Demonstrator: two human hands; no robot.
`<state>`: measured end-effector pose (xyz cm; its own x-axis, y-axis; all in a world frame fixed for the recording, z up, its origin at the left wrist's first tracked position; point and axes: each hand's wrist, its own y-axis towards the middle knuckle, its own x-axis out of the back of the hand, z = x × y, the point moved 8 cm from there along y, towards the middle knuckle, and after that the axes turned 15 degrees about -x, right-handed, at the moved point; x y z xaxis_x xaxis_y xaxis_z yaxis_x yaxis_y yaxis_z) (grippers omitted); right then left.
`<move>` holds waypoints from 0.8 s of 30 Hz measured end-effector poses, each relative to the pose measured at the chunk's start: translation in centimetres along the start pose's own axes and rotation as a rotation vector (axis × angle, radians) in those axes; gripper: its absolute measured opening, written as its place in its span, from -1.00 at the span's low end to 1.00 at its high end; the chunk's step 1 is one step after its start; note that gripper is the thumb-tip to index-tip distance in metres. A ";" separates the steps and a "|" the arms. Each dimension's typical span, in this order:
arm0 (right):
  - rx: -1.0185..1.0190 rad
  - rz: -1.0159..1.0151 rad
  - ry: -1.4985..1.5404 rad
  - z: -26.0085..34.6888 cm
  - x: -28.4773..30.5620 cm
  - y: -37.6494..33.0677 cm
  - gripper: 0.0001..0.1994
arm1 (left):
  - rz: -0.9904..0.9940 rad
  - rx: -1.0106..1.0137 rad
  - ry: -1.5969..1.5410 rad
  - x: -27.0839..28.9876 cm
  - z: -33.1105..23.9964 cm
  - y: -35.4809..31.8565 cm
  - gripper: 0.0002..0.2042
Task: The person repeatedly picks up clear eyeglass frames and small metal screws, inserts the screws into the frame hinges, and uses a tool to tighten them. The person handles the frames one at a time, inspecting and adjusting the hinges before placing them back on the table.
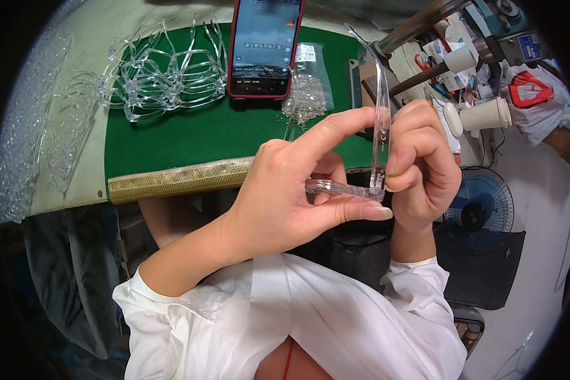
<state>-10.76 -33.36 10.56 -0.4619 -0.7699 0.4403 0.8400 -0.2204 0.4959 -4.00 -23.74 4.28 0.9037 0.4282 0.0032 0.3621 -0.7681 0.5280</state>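
There is one view only, taken from a camera worn on the person's head and aimed steeply down over the chest and white sleeves. It sits close: the left hand (285,190) and right hand (421,171) fill the middle, raised just under the lens. Beyond them, toward the top, lies the green mat (190,136) on the bench, with a phone (265,47) at its far edge. The wide lens bends straight edges near the dark round rim (the bench front curves noticeably). A fan (478,212) on the floor shows low at the right.
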 end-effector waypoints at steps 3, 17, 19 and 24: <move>0.001 0.005 -0.003 0.0 0.0 0.0 -0.73 | 0.003 0.001 0.007 0.0 0.1 0.0 -0.23; 0.110 0.003 -0.121 0.6 0.6 0.1 -0.72 | -0.005 0.056 -0.040 -0.5 0.2 0.3 -0.25; 0.114 0.009 -0.133 0.5 0.5 0.1 -0.70 | -0.004 0.058 -0.059 -0.6 0.3 0.3 -0.25; 0.144 -0.030 -0.131 0.5 0.4 -0.1 -0.69 | -0.023 0.046 -0.120 -0.7 0.2 0.5 -0.25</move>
<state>-11.16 -33.36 11.13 -0.5271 -0.6776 0.5129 0.7802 -0.1466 0.6081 -4.41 -24.56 4.39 0.9148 0.3881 -0.1119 0.3909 -0.7808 0.4875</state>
